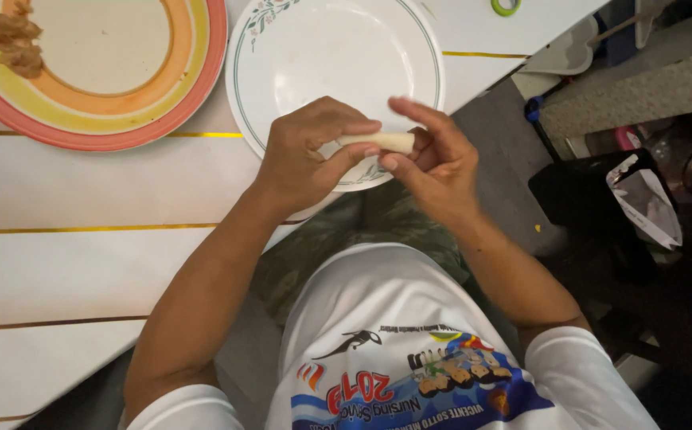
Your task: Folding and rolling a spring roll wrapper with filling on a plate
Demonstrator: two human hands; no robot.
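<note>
On the white desk [83,263], a floral-rimmed white plate [322,56] sits beneath both hands: left hand [306,151] and right hand [433,163] fingers pinch a pale rolled wrapper [385,142] together.

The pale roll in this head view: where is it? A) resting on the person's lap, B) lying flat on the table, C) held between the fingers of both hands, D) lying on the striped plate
C: the pale roll is pinched between the left hand and the right hand, above the white plate.
</note>
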